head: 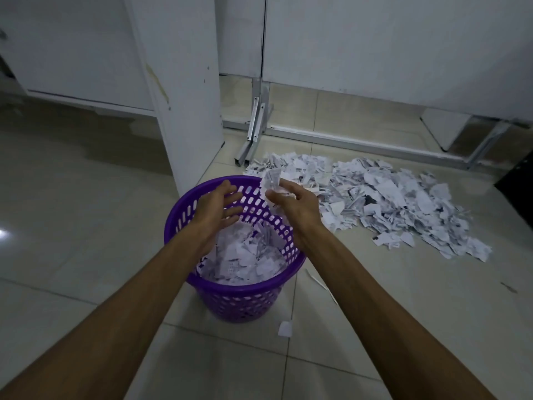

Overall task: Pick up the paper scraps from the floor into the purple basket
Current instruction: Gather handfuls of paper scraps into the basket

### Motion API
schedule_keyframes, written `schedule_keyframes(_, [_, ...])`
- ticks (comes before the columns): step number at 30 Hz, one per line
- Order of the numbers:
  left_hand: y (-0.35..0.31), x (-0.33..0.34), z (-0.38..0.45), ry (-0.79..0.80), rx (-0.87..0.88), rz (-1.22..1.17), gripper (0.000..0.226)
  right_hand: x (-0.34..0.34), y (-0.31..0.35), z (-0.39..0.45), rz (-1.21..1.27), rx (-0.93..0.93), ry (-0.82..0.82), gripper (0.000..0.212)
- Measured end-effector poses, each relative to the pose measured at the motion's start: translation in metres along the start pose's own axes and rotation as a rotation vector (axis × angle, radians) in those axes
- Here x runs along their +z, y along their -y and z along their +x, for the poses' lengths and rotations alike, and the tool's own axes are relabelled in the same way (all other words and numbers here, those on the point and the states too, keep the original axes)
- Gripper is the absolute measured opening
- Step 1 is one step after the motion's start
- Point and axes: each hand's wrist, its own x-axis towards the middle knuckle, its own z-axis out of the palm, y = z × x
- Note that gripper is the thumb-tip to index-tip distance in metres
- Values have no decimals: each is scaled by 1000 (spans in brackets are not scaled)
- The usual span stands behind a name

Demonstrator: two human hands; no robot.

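Pinching scraps [271, 180] in our right hand [294, 202], left hand [217, 206] open, we are risking pieces fluttering past the basket's [230, 287] far rim.

Both forearms run out of the picture at its bottom edge, so nothing past them shows. The left hand [215, 207] covers part of the purple basket's [245, 290] far wall, and its forearm hides the near-left rim. Beyond the fingers [233, 197] of that hand, the paper held by the right hand [297, 206] is motion-blurred, and how many paper scraps [271, 180] it holds cannot be told. The print on the scraps is too small to read. A dark object [516, 180] far right of the fingers is cut by the frame edge.
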Motion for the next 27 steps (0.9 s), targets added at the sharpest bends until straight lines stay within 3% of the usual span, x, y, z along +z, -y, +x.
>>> schedule_keyframes(5, [-4,12,0,47,76,39,38,-10,1,-4,5,-25,77,33])
schedule_keyframes(13, [-33,58,-4,39,258,25,36,-43,19,-13,86,14,-10,16])
schedule_keyframes(17, [-45,96,-15,191,309,0,39,-78,25,-13,12,-34,-111,20])
schedule_keyframes(22, [-43,152,-33,402,309,-9,40,-131,15,-9,-19,33,-215,18])
schedule_keyframes(27, [11,194,-35,498,258,150,42,-185,-36,-1,-104,175,-269,20])
